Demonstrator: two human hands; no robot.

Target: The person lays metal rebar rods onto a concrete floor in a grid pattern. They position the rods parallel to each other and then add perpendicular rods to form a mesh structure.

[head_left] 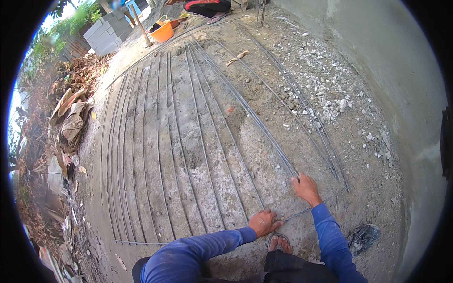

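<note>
Thin steel rods (198, 122) lie lengthwise on the concrete ground, spaced out in a fan toward the far end. Crosswise near my feet runs another rod (302, 213). My left hand (264, 223) is closed down low at this cross rod, where a lengthwise rod ends; its sleeve hides part of the cross rod. Further right, my right hand (307, 189) grips the near ends of a close bundle of rods (264, 129), fingers wrapped round them. How many rods it holds I cannot make out.
More loose rods (302, 94) lie right of the bundle, beside white rubble (330, 87) along a grey wall (377, 52). An orange bucket (163, 32) and a seated person's legs (207, 6) are at the far end. Sacks (73, 118) lie left; a dark plastic bag (364, 237) lies near right.
</note>
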